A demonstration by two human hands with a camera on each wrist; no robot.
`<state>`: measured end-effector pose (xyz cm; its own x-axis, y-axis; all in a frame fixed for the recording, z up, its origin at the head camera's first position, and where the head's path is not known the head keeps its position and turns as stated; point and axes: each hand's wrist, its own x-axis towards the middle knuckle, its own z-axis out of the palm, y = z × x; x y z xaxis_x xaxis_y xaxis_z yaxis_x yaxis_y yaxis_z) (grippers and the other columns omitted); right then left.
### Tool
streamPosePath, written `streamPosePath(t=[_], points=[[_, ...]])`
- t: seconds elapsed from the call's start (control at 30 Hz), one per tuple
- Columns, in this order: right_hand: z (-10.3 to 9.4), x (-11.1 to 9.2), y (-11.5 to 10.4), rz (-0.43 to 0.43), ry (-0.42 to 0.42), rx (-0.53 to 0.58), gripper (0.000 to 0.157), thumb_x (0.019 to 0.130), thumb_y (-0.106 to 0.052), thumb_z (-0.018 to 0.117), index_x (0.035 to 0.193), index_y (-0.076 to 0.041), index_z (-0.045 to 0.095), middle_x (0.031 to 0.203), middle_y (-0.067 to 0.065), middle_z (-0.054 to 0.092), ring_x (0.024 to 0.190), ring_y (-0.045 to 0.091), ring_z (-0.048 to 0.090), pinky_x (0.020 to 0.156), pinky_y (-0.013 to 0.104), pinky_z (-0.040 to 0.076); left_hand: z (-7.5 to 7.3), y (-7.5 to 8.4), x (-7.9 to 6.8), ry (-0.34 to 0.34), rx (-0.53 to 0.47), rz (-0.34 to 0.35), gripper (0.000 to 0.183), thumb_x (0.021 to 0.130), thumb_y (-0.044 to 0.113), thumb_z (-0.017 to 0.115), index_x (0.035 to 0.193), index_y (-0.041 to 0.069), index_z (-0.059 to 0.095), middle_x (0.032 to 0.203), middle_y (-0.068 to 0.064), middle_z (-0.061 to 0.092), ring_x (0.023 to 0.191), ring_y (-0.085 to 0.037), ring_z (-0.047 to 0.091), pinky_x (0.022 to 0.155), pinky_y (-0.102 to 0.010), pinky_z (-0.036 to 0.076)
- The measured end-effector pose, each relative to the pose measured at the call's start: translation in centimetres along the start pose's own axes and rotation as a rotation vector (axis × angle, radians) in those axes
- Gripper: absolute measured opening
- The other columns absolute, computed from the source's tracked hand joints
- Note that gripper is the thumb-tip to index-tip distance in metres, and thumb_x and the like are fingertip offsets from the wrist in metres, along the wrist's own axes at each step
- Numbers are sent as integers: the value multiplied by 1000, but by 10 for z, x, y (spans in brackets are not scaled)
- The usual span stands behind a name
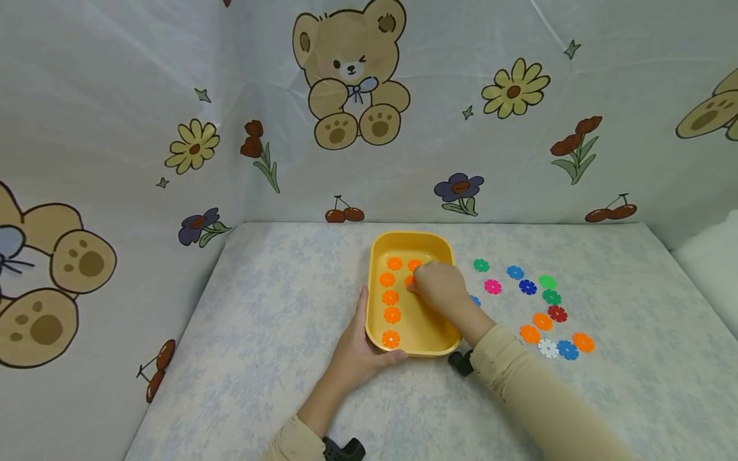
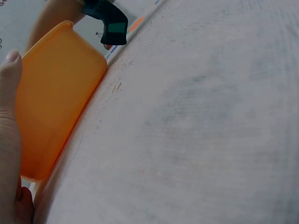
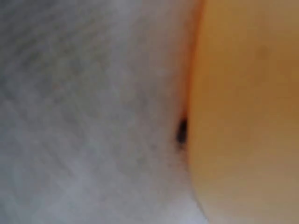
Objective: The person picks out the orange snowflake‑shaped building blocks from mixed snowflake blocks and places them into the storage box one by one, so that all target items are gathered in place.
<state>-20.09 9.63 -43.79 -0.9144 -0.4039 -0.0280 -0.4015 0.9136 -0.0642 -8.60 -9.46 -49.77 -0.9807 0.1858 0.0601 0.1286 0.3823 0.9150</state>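
A yellow tray (image 1: pixel 429 326) lies on the table, with several orange flower-shaped discs (image 1: pixel 390 298) in a column along its left side and another near its far end. My left hand (image 1: pixel 360 349) grips the tray's near left corner, thumb along the front edge and fingers up the left side. In the left wrist view, that hand (image 2: pixel 9 121) is at the tray's outer wall (image 2: pixel 60 98). My right hand (image 1: pixel 444 288) reaches inside, its curled fingers pinching an orange disc (image 1: pixel 410 280) that they partly cover. Only the tray's blurred wall (image 3: pixel 243 112) fills the right wrist view, without the hand.
Right of the tray, loose flower-shaped discs lie scattered: green (image 1: pixel 481 265), pink (image 1: pixel 492 287), dark blue (image 1: pixel 527 287), red (image 1: pixel 557 313), white (image 1: pixel 548 348) and several others. A cloth printed with bears and flowers (image 1: pixel 357 77) hangs behind the table (image 1: pixel 277 301).
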Motion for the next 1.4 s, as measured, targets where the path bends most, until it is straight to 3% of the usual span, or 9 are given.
streamPosePath(t=[0.2, 0.4, 0.57, 0.7, 0.87, 1.07, 1.17, 1.27, 1.4], points=[[-21, -11, 5, 8, 56, 155, 24, 92, -33, 72, 90, -9, 73, 68, 1, 60, 61, 18, 52, 59, 31, 48, 1, 0, 0, -4, -7, 10, 129, 72, 47, 87, 161, 28, -5, 166, 2, 16, 148, -19, 32, 117, -52, 32], [-56, -37, 23, 30, 141, 250, 38, 96, -33, 67, 122, -6, 70, 90, 6, 73, 65, 16, 59, 59, 30, 53, 1, -1, 0, 3, -7, 19, 129, 72, 47, 87, 161, 27, -5, 167, 1, 15, 149, -20, 30, 117, -53, 31], [-68, -70, 53, 57, 158, 270, 37, 98, -33, 64, 124, -8, 69, 98, 6, 74, 70, 18, 60, 60, 31, 51, 1, -1, -1, 15, -7, 28, 130, 71, 46, 88, 161, 27, -5, 167, 0, 15, 149, -22, 29, 117, -54, 30], [-61, -96, 82, 103, 124, 268, 36, 96, -31, 66, 124, -8, 69, 98, 5, 73, 67, 17, 55, 57, 29, 47, 2, -1, -1, 15, -6, 33, 130, 71, 46, 88, 161, 26, -5, 167, 0, 16, 149, -22, 29, 117, -54, 30], [-41, -124, 113, 183, -39, 259, 44, 92, -31, 70, 129, -6, 65, 98, 4, 69, 65, 15, 48, 55, 26, 43, 2, -1, 0, 11, -10, 34, 131, 71, 47, 88, 161, 25, -5, 167, 0, 15, 150, -21, 28, 118, -54, 29], [-20, -146, 136, 220, -181, 288, 52, 88, -36, 74, 130, -7, 64, 100, 2, 67, 76, 15, 55, 63, 34, 49, 1, -1, -1, 7, -12, 45, 131, 72, 47, 87, 161, 25, -6, 167, -1, 15, 150, -22, 28, 118, -55, 29], [-13, -153, 141, 250, -192, 305, 53, 85, -38, 78, 127, -8, 67, 104, 5, 69, 90, 26, 60, 76, 49, 53, 1, -1, -1, 4, -11, 47, 131, 72, 47, 87, 161, 25, -6, 167, -1, 15, 150, -21, 27, 118, -54, 29], [-7, -158, 144, 264, -172, 313, 50, 82, -36, 80, 122, -9, 70, 109, 10, 69, 113, 42, 55, 91, 65, 46, 1, -1, -1, 6, -16, 38, 130, 71, 47, 88, 161, 26, -5, 167, 1, 15, 149, -19, 28, 119, -52, 28], [-2, -164, 145, 246, -120, 341, 45, 81, -31, 81, 119, -9, 71, 109, 12, 70, 127, 51, 44, 98, 72, 36, 2, -1, -1, 5, -24, 30, 130, 71, 47, 88, 161, 27, -5, 167, 2, 16, 149, -16, 28, 119, -51, 28]])
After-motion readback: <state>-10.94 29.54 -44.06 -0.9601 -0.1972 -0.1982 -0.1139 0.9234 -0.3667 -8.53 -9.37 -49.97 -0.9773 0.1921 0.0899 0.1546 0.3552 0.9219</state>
